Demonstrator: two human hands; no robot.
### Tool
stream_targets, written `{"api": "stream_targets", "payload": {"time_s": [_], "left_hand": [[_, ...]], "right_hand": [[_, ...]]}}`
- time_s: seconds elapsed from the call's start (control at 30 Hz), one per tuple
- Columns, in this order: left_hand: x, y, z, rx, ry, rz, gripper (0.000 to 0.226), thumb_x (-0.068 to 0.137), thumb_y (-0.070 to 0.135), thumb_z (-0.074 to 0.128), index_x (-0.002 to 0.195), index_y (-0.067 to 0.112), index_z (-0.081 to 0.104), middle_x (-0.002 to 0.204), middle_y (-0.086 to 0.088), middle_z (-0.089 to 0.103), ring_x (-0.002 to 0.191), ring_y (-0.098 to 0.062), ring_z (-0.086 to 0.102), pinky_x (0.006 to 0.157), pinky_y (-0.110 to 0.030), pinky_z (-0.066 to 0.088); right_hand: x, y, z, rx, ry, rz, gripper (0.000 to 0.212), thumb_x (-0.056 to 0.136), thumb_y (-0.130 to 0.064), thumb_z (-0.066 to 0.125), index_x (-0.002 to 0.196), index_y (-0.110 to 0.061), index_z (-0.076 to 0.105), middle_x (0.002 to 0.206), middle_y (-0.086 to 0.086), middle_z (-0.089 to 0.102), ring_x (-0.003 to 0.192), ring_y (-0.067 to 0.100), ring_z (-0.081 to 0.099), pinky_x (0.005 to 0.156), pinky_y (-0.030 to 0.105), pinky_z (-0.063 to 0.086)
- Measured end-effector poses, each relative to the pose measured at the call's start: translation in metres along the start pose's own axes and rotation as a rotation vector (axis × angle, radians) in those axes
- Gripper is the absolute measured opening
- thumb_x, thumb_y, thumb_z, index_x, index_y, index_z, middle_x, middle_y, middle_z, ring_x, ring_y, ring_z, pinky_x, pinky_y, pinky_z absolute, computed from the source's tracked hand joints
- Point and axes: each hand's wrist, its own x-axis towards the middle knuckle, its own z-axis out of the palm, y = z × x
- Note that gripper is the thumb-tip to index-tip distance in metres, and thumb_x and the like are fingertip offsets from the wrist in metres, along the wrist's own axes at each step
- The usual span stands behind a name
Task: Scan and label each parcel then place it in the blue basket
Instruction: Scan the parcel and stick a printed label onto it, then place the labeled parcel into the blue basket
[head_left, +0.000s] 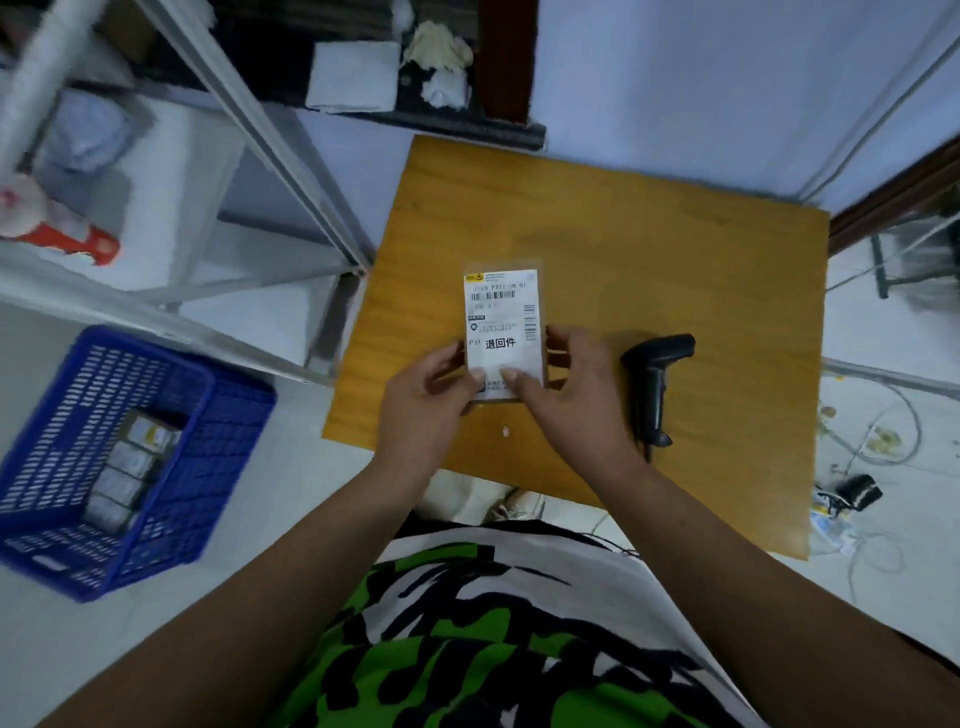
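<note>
A small flat parcel (501, 322) with a white shipping label on top lies on the wooden table (675, 249). My left hand (426, 400) grips its near left edge, thumb on the label. My right hand (571, 389) grips its near right edge, thumb also pressed on the label. A black handheld scanner (657, 384) lies on the table just right of my right hand, untouched. The blue basket (119, 457) stands on the floor to the left and holds several labelled parcels (130, 467) in a row.
A metal shelf frame (291, 171) stands left of the table, with a red-and-white item (62, 234) on its shelf. Cables (872, 436) and small clutter lie on the floor to the right. White packing scraps (436, 57) sit beyond the table.
</note>
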Motion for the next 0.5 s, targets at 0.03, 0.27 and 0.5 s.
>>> {"api": "stream_targets", "payload": {"time_s": [0.03, 0.27, 0.5], "left_hand": [[-0.01, 0.002, -0.018, -0.019, 0.039, 0.033, 0.043, 0.096, 0.015, 0.073, 0.137, 0.024, 0.067, 0.121, 0.009, 0.075, 0.103, -0.009, 0.074, 0.082, -0.029, 0.063], [-0.077, -0.017, -0.162, -0.165, 0.313, 0.162, 0.042, 0.098, 0.013, 0.069, 0.138, 0.024, 0.066, 0.122, 0.011, 0.076, 0.11, -0.01, 0.073, 0.095, -0.03, 0.059], [-0.158, -0.074, -0.306, -0.329, 0.54, 0.143, 0.046, 0.099, 0.016, 0.069, 0.142, 0.029, 0.062, 0.12, 0.022, 0.075, 0.107, 0.0, 0.073, 0.097, -0.026, 0.054]], "right_hand": [[-0.003, -0.014, 0.01, 0.008, -0.038, -0.043, 0.058, 0.088, -0.034, 0.08, 0.139, -0.024, 0.054, 0.136, -0.005, 0.061, 0.12, 0.007, 0.06, 0.095, 0.036, 0.059], [-0.035, -0.115, 0.11, -0.022, -0.389, -0.26, 0.051, 0.091, -0.021, 0.077, 0.139, -0.026, 0.058, 0.127, -0.017, 0.064, 0.106, -0.012, 0.06, 0.094, 0.024, 0.056], [-0.116, -0.192, 0.255, -0.079, -0.663, -0.401, 0.041, 0.089, -0.009, 0.078, 0.119, -0.031, 0.061, 0.112, -0.026, 0.066, 0.098, -0.018, 0.062, 0.086, 0.009, 0.051]]}}
